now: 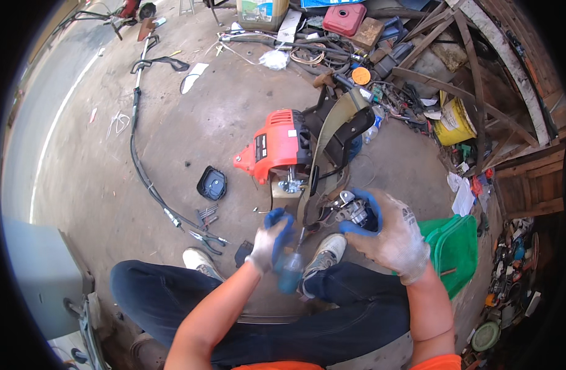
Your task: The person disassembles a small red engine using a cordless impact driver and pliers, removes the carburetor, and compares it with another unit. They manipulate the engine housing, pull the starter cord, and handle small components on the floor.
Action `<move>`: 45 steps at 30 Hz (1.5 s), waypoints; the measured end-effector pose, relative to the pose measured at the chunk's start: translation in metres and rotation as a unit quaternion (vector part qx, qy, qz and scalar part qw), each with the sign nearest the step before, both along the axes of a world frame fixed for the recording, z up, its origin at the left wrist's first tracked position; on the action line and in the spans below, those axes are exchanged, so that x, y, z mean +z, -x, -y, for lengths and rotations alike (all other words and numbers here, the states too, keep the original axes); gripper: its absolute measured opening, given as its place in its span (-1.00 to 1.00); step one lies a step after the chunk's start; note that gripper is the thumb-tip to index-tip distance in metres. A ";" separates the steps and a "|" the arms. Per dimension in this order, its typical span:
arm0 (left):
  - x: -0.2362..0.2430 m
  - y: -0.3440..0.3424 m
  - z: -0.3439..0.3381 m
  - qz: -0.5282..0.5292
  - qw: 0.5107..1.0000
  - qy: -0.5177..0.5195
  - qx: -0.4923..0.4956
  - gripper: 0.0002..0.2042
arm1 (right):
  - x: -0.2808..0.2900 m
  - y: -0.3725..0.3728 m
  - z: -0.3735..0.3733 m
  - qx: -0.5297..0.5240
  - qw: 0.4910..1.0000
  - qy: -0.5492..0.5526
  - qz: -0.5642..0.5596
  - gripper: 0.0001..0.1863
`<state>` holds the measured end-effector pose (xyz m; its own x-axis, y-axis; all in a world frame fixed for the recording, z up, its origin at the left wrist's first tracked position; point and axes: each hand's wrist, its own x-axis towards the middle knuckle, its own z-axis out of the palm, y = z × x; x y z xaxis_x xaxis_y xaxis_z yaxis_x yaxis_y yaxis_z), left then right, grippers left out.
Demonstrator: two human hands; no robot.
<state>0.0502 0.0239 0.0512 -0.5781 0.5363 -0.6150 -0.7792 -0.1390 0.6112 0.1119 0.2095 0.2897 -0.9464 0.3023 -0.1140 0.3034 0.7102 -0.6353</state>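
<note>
My left hand [272, 242], in a white glove with blue-coated fingers, is curled in front of my shoes. At its palm side is a screwdriver [289, 276] with a translucent blue handle, blurred, its thin shaft pointing up; the fingers partly hide the grip. My right hand [390, 231], gloved alike, closes around a small metal carburetor [353, 211], whose far side sits inside the curved fingers. Just ahead stands a red and black small engine [276, 145] on the floor, with bare metal fittings on its near side. A strap [325, 139] runs over its black frame.
On the floor lie an open black cover [212, 184], small loose bolts [207, 213], pliers [206, 239] and a long trimmer shaft [137, 123] at left. A green bin [456, 250] stands at right. Tools, cables, a red fuel can [344, 18] and a yellow bucket [455, 121] crowd the far right.
</note>
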 end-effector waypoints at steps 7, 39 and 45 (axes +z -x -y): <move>-0.062 0.021 -0.070 -0.019 0.988 -0.108 0.109 -0.56 | -0.002 -0.006 -0.010 -0.004 1.000 0.005 -0.009 -0.42; -0.064 -0.008 -0.055 -0.005 0.972 -0.175 0.155 -0.68 | -0.013 -0.011 -0.023 0.028 0.998 0.046 0.011 -0.42; -0.045 -0.005 -0.028 0.073 0.970 -0.185 0.139 -0.43 | -0.019 -0.010 -0.028 0.006 0.997 0.048 0.059 -0.41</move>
